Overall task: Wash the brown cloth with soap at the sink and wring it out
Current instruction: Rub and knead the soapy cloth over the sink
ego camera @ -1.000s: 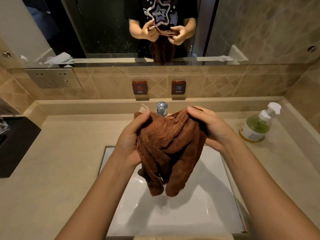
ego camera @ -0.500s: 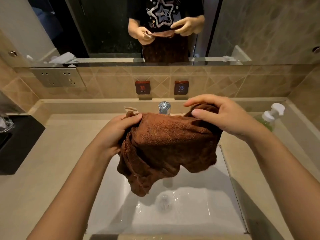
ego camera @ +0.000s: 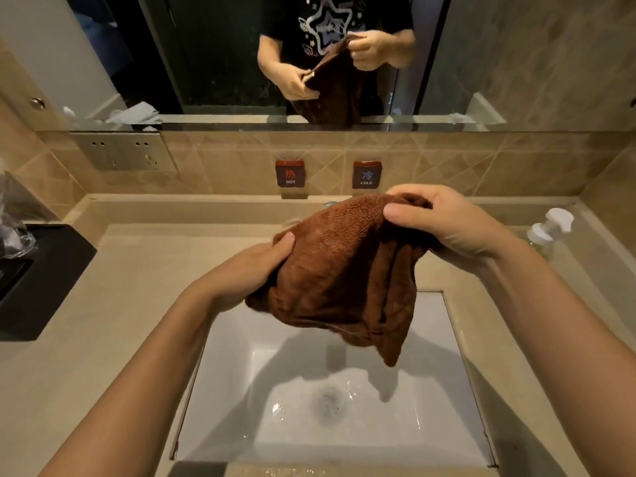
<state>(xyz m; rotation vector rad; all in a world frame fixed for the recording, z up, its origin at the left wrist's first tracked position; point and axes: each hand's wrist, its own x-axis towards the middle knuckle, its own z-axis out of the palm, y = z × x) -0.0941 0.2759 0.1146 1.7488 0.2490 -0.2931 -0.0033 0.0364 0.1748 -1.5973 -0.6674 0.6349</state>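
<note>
Head view, single frame, observed remotely. I note the brown cloth [ego camera: 347, 270] held in the air above the white sink [ego camera: 444, 401], clear of the basin and not touching it. It is bunched and folded, with one pointed corner hanging lowest toward the right side of the basin.

I see the left hand [ego camera: 247, 270] clenched on the cloth's left edge, thumb on top and the fingers hidden under the fabric. The right hand [ego camera: 444, 225] grips the upper right corner, thumb in front and fingers curled over the top fold; it sits higher and farther back than the left, so the cloth slopes down from right to left between the two.

Water lies in the bottom of the basin around the drain [ego camera: 328, 401], with ripples and small bubbles visible on the surface. I cannot tell from this frame whether the cloth itself is wet.

A soap pump bottle [ego camera: 547, 228] stands on the beige counter [ego camera: 113, 304] to the right, behind the right wrist and partly hidden by it. HOT [ego camera: 290, 173] and COLD [ego camera: 367, 174] labels are fixed to the tiled back wall. A black tray [ego camera: 38, 280] sits on the counter's left side. The mirror [ego camera: 241, 53] above reflects both hands on the cloth.
</note>
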